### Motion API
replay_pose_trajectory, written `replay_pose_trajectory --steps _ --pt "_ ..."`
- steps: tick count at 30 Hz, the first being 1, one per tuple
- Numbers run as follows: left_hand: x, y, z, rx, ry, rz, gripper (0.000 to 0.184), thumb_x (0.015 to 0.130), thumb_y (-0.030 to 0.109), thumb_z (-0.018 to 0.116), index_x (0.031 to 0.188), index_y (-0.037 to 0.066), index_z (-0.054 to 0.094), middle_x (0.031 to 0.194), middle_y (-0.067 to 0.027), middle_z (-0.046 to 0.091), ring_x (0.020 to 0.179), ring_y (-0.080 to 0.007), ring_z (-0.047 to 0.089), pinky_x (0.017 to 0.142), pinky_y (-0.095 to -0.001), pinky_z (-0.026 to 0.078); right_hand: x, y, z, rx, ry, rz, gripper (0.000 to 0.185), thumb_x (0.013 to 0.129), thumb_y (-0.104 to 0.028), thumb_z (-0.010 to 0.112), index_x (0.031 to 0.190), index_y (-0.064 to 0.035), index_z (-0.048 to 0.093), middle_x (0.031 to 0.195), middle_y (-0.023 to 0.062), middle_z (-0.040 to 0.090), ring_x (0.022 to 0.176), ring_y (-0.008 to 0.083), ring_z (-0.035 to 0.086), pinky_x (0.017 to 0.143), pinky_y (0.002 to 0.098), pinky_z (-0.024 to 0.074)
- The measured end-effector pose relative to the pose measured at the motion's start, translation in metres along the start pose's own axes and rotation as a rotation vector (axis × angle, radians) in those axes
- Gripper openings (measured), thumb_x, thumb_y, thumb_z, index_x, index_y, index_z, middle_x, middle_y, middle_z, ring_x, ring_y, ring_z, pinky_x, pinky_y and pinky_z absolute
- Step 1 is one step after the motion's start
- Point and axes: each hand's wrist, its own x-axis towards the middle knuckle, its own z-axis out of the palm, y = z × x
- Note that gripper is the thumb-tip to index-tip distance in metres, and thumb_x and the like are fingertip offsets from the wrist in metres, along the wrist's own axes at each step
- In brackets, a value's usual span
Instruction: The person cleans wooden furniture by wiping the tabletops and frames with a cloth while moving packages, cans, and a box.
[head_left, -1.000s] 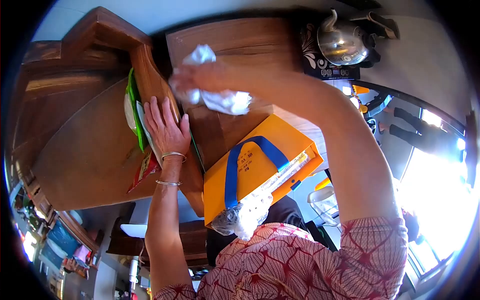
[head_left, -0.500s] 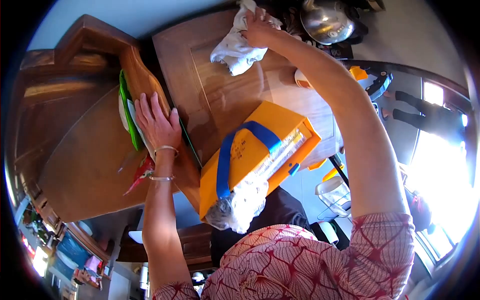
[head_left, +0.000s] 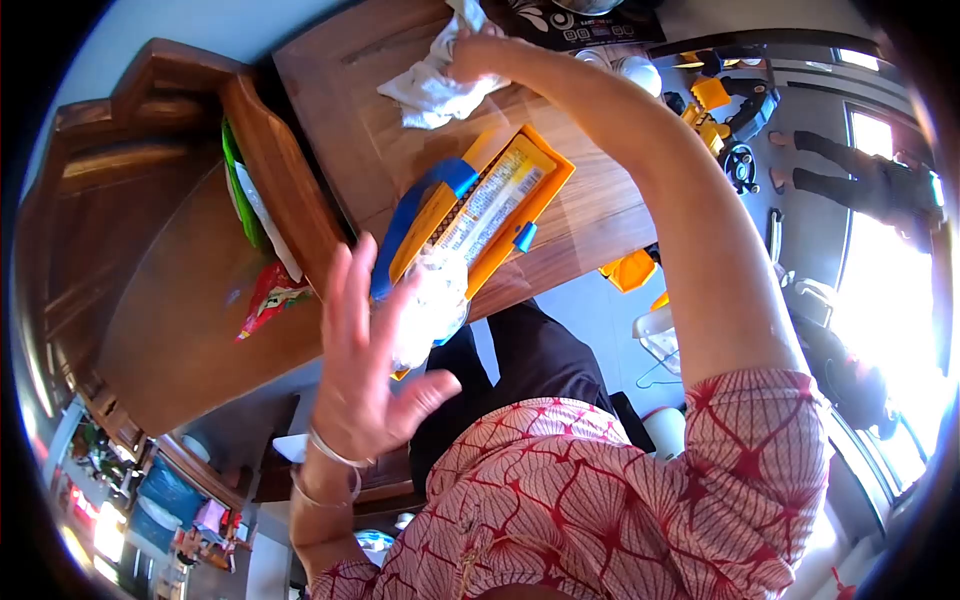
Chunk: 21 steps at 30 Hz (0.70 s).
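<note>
My right hand [head_left: 476,57] grips a crumpled white cloth [head_left: 432,92] against the far part of the wooden tabletop [head_left: 590,215]. My left hand [head_left: 368,375] is raised in front of me with its fingers spread, holding nothing. Just beyond that hand, an orange gift box [head_left: 548,165] with a blue ribbon handle [head_left: 405,215] stands near the table's edge. Printed packaging shows in its side, and clear crinkled plastic [head_left: 432,300] bulges from its near end, partly behind my left fingers.
At left, a wooden chair [head_left: 180,290] holds a green packet [head_left: 240,190] and a red packet [head_left: 270,300]. A black printed box [head_left: 590,25] and white round containers [head_left: 636,74] stand at the far right. Another person's legs [head_left: 835,170] show by the bright doorway.
My left hand has left the chair's wooden rail and come back toward me, fingers spread. The orange box now shows more of its side. My right hand and the cloth appear slightly farther left.
</note>
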Motion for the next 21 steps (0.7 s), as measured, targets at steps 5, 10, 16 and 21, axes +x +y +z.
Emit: replay_pose_trajectory --steps 5,10,16,21 --pt "-0.029 0.008 0.034 0.237 -0.076 -0.106 0.092 0.064 0.041 0.075 0.137 0.009 0.031 0.142 -0.0256 0.023 0.130 -0.0472 0.023 0.103 -0.0555 0.022 -0.047 -0.004 0.021 -0.068 -0.046 -0.157 0.062 0.087 -0.047 0.047 0.126 0.0004 0.049 0.134 0.0257 0.040 0.126 0.0412 0.035 0.106 0.0517 0.0213" --pt "-0.027 0.009 0.053 0.322 0.137 -0.160 0.104 0.049 0.029 0.086 0.138 0.020 0.032 0.141 -0.0227 0.025 0.128 -0.0457 0.026 0.098 -0.0605 0.027 -0.064 -0.003 0.029 0.094 -0.003 -0.111 0.054 0.084 -0.041 0.052 0.118 0.0003 0.057 0.127 0.0239 0.048 0.119 0.0387 0.046 0.102 0.0461 0.0322" --pt "0.016 0.037 0.051 0.453 0.019 -0.087 0.113 0.043 0.036 0.086 0.139 0.021 0.029 0.142 -0.0253 0.020 0.127 -0.0453 0.027 0.096 -0.0592 0.028 -0.059 -0.003 0.037 0.178 0.152 -0.141 0.042 0.080 -0.036 0.056 0.104 -0.0023 0.065 0.109 0.0157 0.063 0.102 0.0321 0.059 0.090 0.0411 0.0449" --pt "0.033 0.013 0.072 0.521 0.062 -0.014 0.107 0.050 0.029 0.086 0.140 0.023 0.029 0.136 -0.0240 0.026 0.115 -0.0398 0.040 0.088 -0.0488 0.039 -0.063 0.001 0.043 0.215 0.247 -0.124 0.043 0.078 -0.040 0.058 0.102 -0.0054 0.067 0.106 0.0147 0.064 0.097 0.0278 0.062 0.083 0.0398 0.0496"
